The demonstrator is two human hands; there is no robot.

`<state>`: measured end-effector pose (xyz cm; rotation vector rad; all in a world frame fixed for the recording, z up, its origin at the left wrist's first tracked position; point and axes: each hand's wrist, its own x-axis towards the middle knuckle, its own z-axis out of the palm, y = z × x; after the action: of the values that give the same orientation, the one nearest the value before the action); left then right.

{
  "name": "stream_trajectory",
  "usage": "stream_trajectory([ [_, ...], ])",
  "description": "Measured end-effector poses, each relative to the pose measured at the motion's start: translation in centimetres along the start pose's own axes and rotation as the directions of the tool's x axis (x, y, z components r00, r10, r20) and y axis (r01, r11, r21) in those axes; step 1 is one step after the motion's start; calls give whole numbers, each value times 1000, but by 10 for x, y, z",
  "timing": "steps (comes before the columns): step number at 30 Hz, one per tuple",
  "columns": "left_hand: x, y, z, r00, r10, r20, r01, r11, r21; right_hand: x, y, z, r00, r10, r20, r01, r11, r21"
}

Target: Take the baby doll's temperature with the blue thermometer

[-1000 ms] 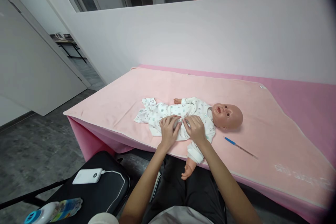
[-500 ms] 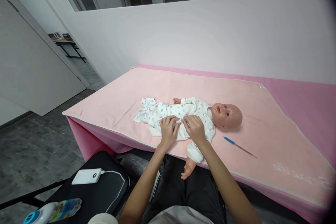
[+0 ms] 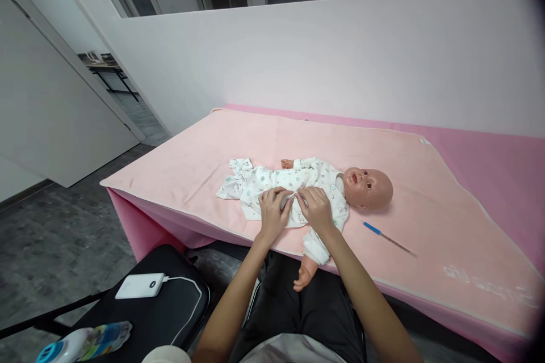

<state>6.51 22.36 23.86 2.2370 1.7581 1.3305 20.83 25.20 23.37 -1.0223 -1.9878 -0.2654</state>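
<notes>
A baby doll (image 3: pixel 369 188) lies on its back on the pink blanket (image 3: pixel 191 153), its head to the right. It wears a white printed baby outfit (image 3: pixel 272 177). My left hand (image 3: pixel 275 209) and my right hand (image 3: pixel 315 209) meet over the doll's middle. Between their closed fingertips is a small gathered white bit of the outfit, perhaps its ties; the exact part is too small to make out. The doll's near arm (image 3: pixel 305 272) hangs past the table's front edge, below my right wrist. The outfit's leg ends lie flat at the left.
To the right of the doll lies a thin stick with a blue handle (image 3: pixel 372 228). A black chair (image 3: pixel 170 317) at the lower left bears a white power bank (image 3: pixel 139 286) with a cable and a bottle (image 3: pixel 85 343). Behind the table stands a white wall (image 3: pixel 340 62).
My fingertips have shifted very slightly at the outfit's middle, and the white cloth between them shows a little differently. The doll and the stick have stayed in place.
</notes>
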Motion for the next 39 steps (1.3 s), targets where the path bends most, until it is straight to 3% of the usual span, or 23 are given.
stream_trajectory([
  [6,1,-2,2,999,25,32,-28,997,68,0,0,0,1000,-13,-3,13,1000,-5],
  [12,0,-3,3,1000,3,16,-3,1000,24,0,0,0,1000,-22,7,22,1000,-17],
  [20,0,-8,2,998,-59,3,59,984,-168,-1,0,0,1000,-19,6,19,999,-38],
  [26,0,-14,-2,998,-32,56,49,943,-328,-2,0,-1,1000,-11,9,11,999,-51],
  [31,-4,-18,0,984,-178,-6,149,842,-518,-2,0,0,1000,11,-6,-12,999,-37],
  [33,-5,-17,0,982,-186,-3,153,816,-558,-2,0,1,1000,12,-8,-12,999,-36],
  [35,-5,-14,-1,992,-126,-11,103,855,-508,-2,0,1,1000,7,-7,-8,999,-39],
  [39,-3,-4,-4,999,37,14,-32,967,-251,-1,-1,-1,1000,12,-4,-12,1000,-24],
])
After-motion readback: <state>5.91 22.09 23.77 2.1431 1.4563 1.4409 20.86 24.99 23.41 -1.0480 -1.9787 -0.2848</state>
